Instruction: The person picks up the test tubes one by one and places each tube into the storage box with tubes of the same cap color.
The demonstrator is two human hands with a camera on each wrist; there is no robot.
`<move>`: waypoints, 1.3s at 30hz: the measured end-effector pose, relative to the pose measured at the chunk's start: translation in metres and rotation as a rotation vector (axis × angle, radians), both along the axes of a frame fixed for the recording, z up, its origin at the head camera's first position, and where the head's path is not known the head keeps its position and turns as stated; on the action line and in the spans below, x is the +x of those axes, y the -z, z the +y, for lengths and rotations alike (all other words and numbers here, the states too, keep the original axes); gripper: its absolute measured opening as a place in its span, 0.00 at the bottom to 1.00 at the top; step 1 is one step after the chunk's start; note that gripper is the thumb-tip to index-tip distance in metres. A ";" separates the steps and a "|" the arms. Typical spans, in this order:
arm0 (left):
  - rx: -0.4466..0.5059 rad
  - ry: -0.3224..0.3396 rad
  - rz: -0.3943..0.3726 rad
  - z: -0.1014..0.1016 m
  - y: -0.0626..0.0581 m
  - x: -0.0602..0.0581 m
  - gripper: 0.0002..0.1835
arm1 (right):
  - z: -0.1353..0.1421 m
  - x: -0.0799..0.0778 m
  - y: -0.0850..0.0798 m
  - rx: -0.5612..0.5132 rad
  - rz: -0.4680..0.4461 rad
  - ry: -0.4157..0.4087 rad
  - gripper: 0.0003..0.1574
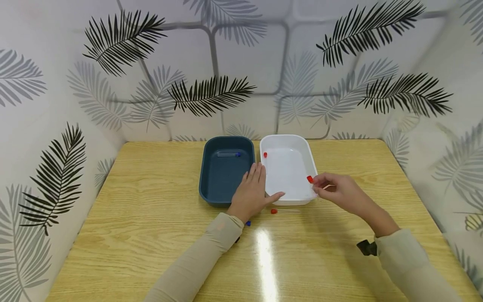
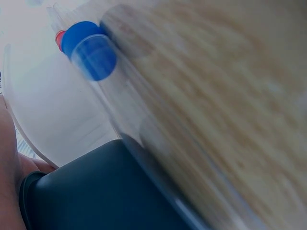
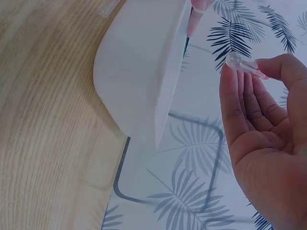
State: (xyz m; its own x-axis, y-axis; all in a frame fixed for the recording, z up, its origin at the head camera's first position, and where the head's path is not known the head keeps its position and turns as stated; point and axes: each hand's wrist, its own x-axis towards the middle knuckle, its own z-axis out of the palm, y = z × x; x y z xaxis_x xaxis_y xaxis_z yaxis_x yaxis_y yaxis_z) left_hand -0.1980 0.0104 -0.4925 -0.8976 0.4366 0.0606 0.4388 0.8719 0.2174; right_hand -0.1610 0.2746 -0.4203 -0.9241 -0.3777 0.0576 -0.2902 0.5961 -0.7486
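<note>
Evidently, the right hand (image 1: 337, 193) pinched a clear red-capped tube (image 1: 310, 179) near the right rim of a white plastic tray (image 1: 288, 172); a slackened grip could drop it outside. The left hand (image 1: 250, 191), thumb spread, lay at the tray's left rim; pressing might tip it.

White tray (image 1: 287, 170) in every view

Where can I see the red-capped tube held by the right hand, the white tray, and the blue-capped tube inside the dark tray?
Held tube (image 1: 310, 179): head view, on its red cap.
White tray (image 1: 288, 170): head view, on its bare floor.
Blue-capped tube (image 1: 227, 154): head view, on its clear barrel.
</note>
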 end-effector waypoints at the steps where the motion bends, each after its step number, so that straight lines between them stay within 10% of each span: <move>1: -0.001 -0.002 -0.003 0.000 0.000 0.000 0.58 | -0.001 -0.002 -0.001 0.001 -0.005 0.005 0.14; 39: -0.006 -0.003 -0.005 -0.001 0.002 0.000 0.57 | -0.008 -0.095 0.007 -0.606 -0.406 0.267 0.28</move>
State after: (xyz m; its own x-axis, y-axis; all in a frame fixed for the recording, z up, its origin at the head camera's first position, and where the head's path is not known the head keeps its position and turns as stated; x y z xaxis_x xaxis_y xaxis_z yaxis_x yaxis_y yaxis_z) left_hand -0.1982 0.0099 -0.4941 -0.8991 0.4345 0.0539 0.4354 0.8744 0.2142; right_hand -0.2562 0.2661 -0.4277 -0.9723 -0.1497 -0.1796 0.1724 0.0600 -0.9832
